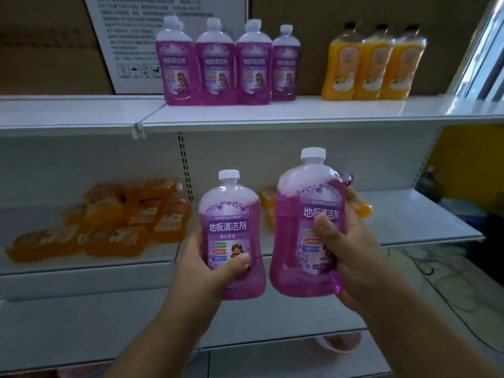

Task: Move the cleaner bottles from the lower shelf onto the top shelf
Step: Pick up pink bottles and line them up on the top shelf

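Above both hands sits the top shelf (272, 111), purple row (229, 64) standing there with free space to its left. My right hand (351, 257) grips the bigger bottle (308, 227), left hand (215, 271) grips the smaller bottle (231, 236); both upright, caps up, move is straight up.

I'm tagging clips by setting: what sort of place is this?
Probably a shop aisle or stockroom: white metal shelving, rows of identical purple cleaner bottles and orange bottles, cardboard cartons behind.
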A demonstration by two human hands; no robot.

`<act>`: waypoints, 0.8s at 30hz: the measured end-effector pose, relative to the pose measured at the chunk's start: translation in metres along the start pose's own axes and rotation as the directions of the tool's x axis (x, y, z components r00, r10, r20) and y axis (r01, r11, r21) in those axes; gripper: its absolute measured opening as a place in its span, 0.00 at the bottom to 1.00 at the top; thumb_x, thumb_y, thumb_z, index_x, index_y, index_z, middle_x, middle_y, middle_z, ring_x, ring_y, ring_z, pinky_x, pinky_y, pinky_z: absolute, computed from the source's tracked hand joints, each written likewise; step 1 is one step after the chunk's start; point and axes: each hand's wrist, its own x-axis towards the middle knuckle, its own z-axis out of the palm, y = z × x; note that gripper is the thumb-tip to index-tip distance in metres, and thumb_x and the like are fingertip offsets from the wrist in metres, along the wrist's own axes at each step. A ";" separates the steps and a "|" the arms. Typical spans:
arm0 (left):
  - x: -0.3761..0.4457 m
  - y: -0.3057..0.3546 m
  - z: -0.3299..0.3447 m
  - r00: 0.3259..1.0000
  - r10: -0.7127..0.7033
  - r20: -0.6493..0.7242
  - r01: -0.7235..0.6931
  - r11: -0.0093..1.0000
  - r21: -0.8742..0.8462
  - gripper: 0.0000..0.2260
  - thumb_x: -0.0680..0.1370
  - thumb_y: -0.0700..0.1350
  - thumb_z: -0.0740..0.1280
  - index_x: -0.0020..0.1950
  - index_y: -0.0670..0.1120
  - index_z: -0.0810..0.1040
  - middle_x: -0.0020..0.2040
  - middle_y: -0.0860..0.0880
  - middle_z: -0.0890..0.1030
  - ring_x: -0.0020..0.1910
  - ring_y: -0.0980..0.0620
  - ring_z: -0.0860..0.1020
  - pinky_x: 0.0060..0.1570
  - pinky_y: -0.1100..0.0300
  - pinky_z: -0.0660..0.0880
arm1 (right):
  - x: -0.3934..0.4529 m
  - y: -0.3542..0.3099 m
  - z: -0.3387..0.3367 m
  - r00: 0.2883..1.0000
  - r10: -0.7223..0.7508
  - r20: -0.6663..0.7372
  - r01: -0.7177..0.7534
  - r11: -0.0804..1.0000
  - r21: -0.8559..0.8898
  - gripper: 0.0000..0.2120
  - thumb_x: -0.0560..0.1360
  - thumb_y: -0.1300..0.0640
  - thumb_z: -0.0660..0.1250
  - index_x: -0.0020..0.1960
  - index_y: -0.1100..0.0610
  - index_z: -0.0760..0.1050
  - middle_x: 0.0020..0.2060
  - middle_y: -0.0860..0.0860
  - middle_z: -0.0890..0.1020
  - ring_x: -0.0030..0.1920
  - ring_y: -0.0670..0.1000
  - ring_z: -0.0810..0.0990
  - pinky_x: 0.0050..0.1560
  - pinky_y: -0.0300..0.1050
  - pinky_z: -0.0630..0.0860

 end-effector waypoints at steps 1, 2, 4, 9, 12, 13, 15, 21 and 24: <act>-0.002 0.007 0.012 0.999 0.033 0.005 -0.033 0.999 -0.002 0.33 0.54 0.52 0.85 0.57 0.56 0.79 0.51 0.44 0.85 0.49 0.41 0.85 0.44 0.49 0.82 | -0.002 -0.016 -0.004 0.999 -0.051 -0.006 0.050 0.998 -0.025 0.42 0.55 0.42 0.84 0.63 0.53 0.74 0.52 0.63 0.83 0.52 0.64 0.84 0.48 0.59 0.82; -0.002 0.016 0.022 0.998 0.066 0.010 -0.066 0.998 0.001 0.32 0.55 0.52 0.84 0.56 0.56 0.79 0.50 0.44 0.85 0.49 0.42 0.85 0.44 0.49 0.82 | -0.003 -0.031 -0.005 0.995 -0.101 -0.007 0.101 0.994 -0.044 0.43 0.55 0.41 0.84 0.64 0.55 0.73 0.53 0.63 0.83 0.53 0.65 0.84 0.49 0.60 0.81; 0.000 0.036 0.037 0.991 0.136 0.007 -0.136 0.991 0.001 0.31 0.56 0.51 0.83 0.58 0.54 0.79 0.51 0.43 0.85 0.49 0.41 0.85 0.45 0.49 0.82 | -0.002 -0.055 -0.004 0.982 -0.190 0.013 0.191 0.979 -0.066 0.42 0.57 0.41 0.83 0.64 0.54 0.73 0.53 0.61 0.83 0.54 0.64 0.83 0.51 0.61 0.81; 0.016 0.090 0.055 0.959 0.283 0.010 -0.283 0.958 0.048 0.34 0.56 0.55 0.84 0.60 0.53 0.78 0.51 0.44 0.85 0.48 0.43 0.85 0.43 0.53 0.82 | 0.012 -0.097 0.007 0.925 -0.354 0.136 0.362 0.931 -0.042 0.36 0.66 0.51 0.78 0.69 0.56 0.68 0.55 0.60 0.83 0.55 0.62 0.83 0.48 0.57 0.81; 0.032 0.116 0.057 0.944 0.329 0.030 -0.330 0.942 0.056 0.35 0.57 0.55 0.84 0.61 0.52 0.77 0.51 0.44 0.84 0.48 0.43 0.85 0.43 0.54 0.81 | 0.024 -0.118 0.013 0.897 -0.396 0.198 0.408 0.913 -0.025 0.34 0.67 0.54 0.76 0.70 0.57 0.67 0.57 0.62 0.81 0.57 0.64 0.82 0.50 0.59 0.81; 0.038 0.123 0.058 0.939 0.342 0.035 -0.343 0.937 0.058 0.35 0.57 0.54 0.84 0.61 0.52 0.77 0.51 0.44 0.85 0.48 0.44 0.85 0.43 0.54 0.81 | 0.029 -0.124 0.016 0.890 -0.408 0.205 0.420 0.907 -0.019 0.33 0.68 0.55 0.76 0.70 0.57 0.68 0.57 0.63 0.80 0.57 0.64 0.82 0.50 0.61 0.81; 0.053 0.136 0.058 0.931 0.361 0.049 -0.364 0.930 0.060 0.34 0.59 0.52 0.83 0.61 0.51 0.76 0.50 0.46 0.85 0.48 0.45 0.85 0.42 0.55 0.82 | 0.041 -0.134 0.022 0.874 -0.442 0.201 0.455 0.890 -0.024 0.31 0.68 0.56 0.75 0.69 0.57 0.69 0.56 0.62 0.81 0.57 0.65 0.82 0.50 0.61 0.81; 0.118 0.168 0.062 0.910 0.370 0.187 -0.399 0.903 0.160 0.28 0.66 0.50 0.78 0.63 0.53 0.73 0.48 0.52 0.86 0.47 0.51 0.86 0.39 0.61 0.81 | 0.094 -0.150 0.030 0.848 -0.498 0.183 0.525 0.836 -0.157 0.25 0.70 0.56 0.74 0.65 0.57 0.73 0.53 0.59 0.83 0.53 0.62 0.84 0.46 0.53 0.82; 0.152 0.177 0.067 0.909 0.359 0.211 -0.405 0.881 0.245 0.27 0.64 0.57 0.78 0.59 0.61 0.72 0.48 0.57 0.86 0.47 0.55 0.85 0.44 0.58 0.81 | 0.125 -0.155 0.023 0.874 -0.480 0.080 0.482 0.834 -0.266 0.32 0.66 0.52 0.79 0.66 0.54 0.72 0.55 0.57 0.83 0.55 0.59 0.84 0.50 0.57 0.82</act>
